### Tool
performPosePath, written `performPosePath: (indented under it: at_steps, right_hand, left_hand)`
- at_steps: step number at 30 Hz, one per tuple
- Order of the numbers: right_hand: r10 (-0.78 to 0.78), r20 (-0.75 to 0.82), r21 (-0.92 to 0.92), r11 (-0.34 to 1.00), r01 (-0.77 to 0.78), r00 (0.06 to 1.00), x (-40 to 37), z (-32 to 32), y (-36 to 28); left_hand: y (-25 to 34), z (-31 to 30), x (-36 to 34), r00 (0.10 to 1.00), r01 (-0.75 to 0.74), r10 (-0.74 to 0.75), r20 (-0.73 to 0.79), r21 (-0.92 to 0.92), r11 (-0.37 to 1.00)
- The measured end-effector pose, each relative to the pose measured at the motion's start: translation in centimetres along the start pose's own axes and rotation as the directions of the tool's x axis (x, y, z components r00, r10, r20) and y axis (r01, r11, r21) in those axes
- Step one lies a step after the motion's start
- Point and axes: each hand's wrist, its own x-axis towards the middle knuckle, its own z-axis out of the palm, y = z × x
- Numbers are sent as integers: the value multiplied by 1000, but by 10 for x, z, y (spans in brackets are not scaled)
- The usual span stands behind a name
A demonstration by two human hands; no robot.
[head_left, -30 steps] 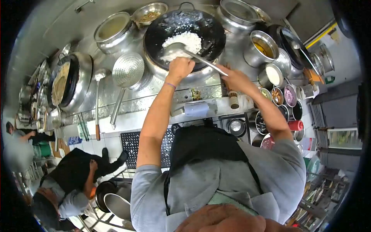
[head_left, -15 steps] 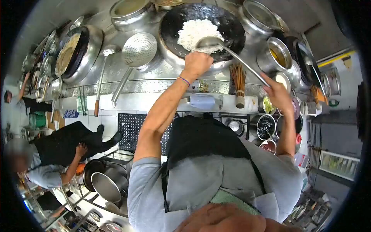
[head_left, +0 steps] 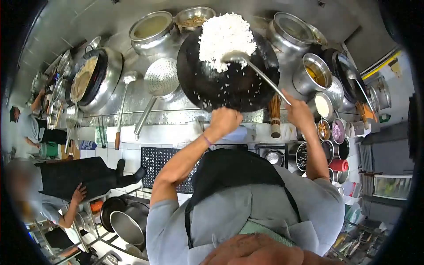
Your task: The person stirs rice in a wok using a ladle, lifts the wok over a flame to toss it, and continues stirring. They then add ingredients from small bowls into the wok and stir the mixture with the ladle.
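My left hand point(head_left: 226, 120) is closed on the near rim of a large black wok point(head_left: 221, 90), which is tilted. A mass of white rice point(head_left: 227, 39) sits at the wok's far side, partly above its edge, and loose grains dot the dark surface. In my right hand point(head_left: 298, 114) is the handle of a metal ladle point(head_left: 264, 77). Its bowl touches or overlaps the near side of the rice. Beneath my right wrist, to the left, a bundled bamboo brush point(head_left: 275, 126) lies by the stove edge.
A perforated skimmer point(head_left: 161, 77) and a long-handled ladle point(head_left: 123, 104) lie left of the wok. Lidded pots point(head_left: 151, 33) stand behind. At right are a pot of yellowish liquid point(head_left: 312, 74) and several ingredient bowls point(head_left: 338, 131). Another person point(head_left: 66, 176) is at the left.
The wok has tilted and come nearer to me, with my left hand moving down. The rice has shifted to the far side and upward. My right hand and the ladle have moved left and down.
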Motion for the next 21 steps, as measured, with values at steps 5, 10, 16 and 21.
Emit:
performPosePath:
  at_steps: [5, 10, 16, 21]
  right_hand:
    - [-164, 100, 39, 986, 160, 981, -15, -46, 25]
    - [45, 62, -83, 996, -40, 997, 29, -4, -26]
    - [201, 171, 778, 573, -257, 965, 16, 7, 10]
    - [-107, -161, 976, -167, 142, 981, 13, -38, -38]
  left_hand:
    - [26, -98, 72, 961, -87, 86, -262, 8, 996]
    - [-1, -31, 71, 977, -42, 39, -212, -7, 999]
    - [-18, -18, 49, 980, -57, 57, -193, 8, 998]
    - [-45, -16, 109, 977, -48, 42, -210, -25, 999]
